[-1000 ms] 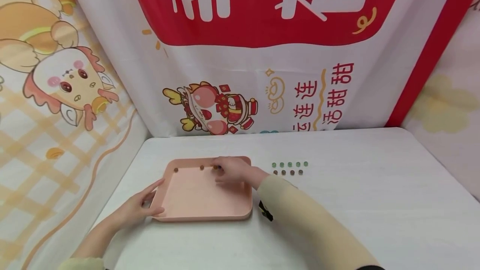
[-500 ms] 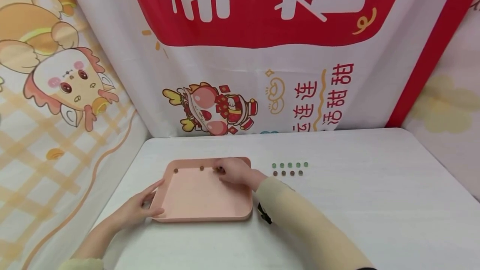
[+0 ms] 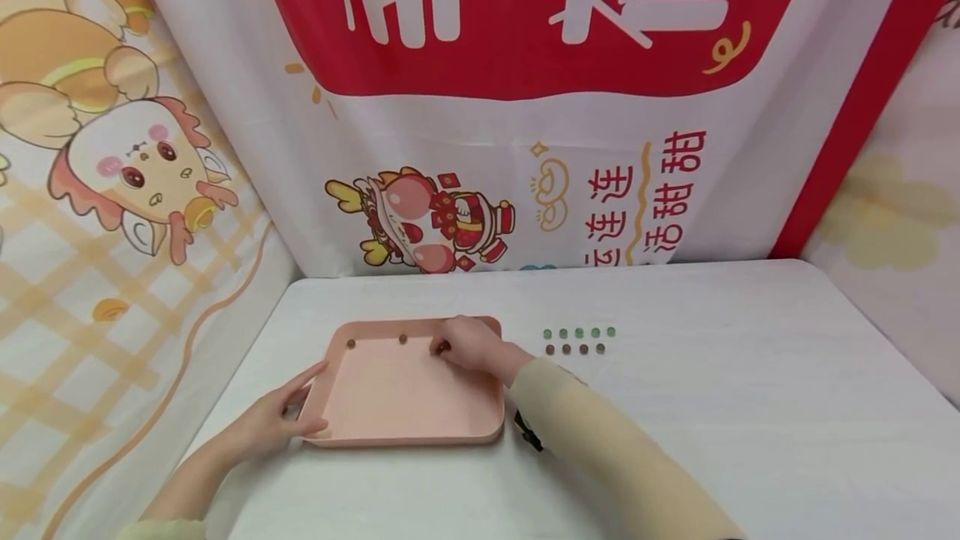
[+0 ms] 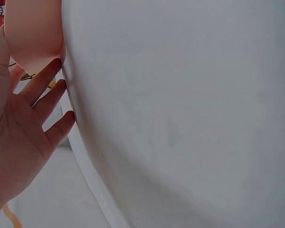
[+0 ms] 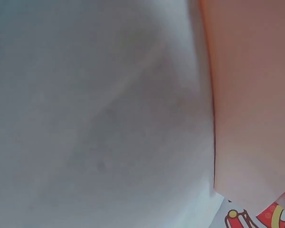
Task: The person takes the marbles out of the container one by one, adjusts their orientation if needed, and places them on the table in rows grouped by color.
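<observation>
A shallow pink tray (image 3: pixel 405 394) lies on the white table. My left hand (image 3: pixel 273 419) holds its left side near the front corner, thumb at the rim; in the left wrist view, the left hand's fingers (image 4: pixel 50 102) are spread beside the tray's wall (image 4: pixel 35 35). Over the back right of the tray, my right hand (image 3: pixel 472 344) pinches a small brown marble (image 3: pixel 443 347), partly hidden by the fingers. Two more brown marbles, one at the back left corner (image 3: pixel 351 344) and another brown marble (image 3: pixel 402 339) nearer the middle, lie along the back wall inside.
Right of the tray, several green marbles (image 3: pixel 579 332) form a row, with a row of several brown marbles (image 3: pixel 584 349) in front of it. White tabletop (image 3: pixel 712 407) extends to the right. Printed cloth walls (image 3: pixel 465 123) stand behind and at the sides.
My right hand has closed on a brown marble by the tray's back wall and drawn it slightly toward the front. The left hand and the tray stay in place.
</observation>
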`<state>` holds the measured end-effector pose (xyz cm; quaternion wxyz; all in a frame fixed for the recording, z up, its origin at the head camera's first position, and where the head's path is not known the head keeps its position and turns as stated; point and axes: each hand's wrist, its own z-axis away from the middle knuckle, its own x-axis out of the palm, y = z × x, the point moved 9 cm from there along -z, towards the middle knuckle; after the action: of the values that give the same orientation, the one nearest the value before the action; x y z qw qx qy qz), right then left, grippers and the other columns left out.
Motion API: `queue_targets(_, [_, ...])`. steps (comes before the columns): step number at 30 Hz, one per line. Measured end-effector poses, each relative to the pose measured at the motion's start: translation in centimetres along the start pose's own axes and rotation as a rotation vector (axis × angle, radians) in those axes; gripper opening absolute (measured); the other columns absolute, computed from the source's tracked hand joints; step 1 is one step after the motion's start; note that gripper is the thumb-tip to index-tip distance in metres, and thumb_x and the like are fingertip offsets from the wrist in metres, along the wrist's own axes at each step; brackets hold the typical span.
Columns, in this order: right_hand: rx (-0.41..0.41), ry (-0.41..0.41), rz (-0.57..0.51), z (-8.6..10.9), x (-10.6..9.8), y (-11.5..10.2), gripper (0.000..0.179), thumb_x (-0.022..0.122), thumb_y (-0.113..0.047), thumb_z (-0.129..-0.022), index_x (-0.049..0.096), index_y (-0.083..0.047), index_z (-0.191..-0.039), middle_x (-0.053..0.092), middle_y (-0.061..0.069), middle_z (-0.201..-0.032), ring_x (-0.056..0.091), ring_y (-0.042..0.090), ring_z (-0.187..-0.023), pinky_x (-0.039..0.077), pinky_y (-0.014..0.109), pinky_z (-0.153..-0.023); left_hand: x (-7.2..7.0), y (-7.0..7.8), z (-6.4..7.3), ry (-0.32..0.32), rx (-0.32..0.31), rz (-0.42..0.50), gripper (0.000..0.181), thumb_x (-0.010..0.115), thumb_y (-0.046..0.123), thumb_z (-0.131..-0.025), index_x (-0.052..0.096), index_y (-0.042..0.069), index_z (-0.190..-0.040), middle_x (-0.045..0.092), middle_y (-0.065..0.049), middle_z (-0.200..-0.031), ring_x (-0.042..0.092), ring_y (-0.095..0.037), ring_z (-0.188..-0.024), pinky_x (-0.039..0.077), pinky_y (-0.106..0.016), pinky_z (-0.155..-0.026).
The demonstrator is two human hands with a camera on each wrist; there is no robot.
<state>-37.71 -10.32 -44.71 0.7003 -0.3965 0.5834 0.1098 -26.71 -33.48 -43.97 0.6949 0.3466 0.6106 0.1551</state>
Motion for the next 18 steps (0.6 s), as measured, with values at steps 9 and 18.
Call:
queue_targets(9, [0.038, 0.006, -0.173, 1.3, -1.6, 0.4, 0.016, 0.070, -0.015, -0.091, 0.075, -0.014, -0.106, 0.064, -0.009, -0.090, 0.056, 0.009, -0.084, 0.047, 0.021, -0.079, 0.2, -0.7, 0.0, 0.004, -0.010, 0.000, 0.092, 0.082, 0.033, -0.078, 0.031, 0.010, -0.152, 0.044, -0.023, -0.144, 0.050, -0.038, -0.123, 0.029, -0.008, -0.091])
queue_targets(18, [-0.065, -0.020, -0.162, 3.5, -4.5, -0.8, 0.018, 0.069, -0.009, -0.091, 0.074, -0.009, -0.109, 0.064, -0.007, -0.088, 0.057, 0.008, -0.081, 0.048, 0.016, -0.073, 0.2, -0.9, -0.2, 0.009, -0.020, -0.018, 0.092, 0.082, 0.033, -0.078, 0.031, 0.012, -0.153, 0.045, -0.024, -0.143, 0.052, -0.036, -0.122, 0.033, -0.011, -0.091])
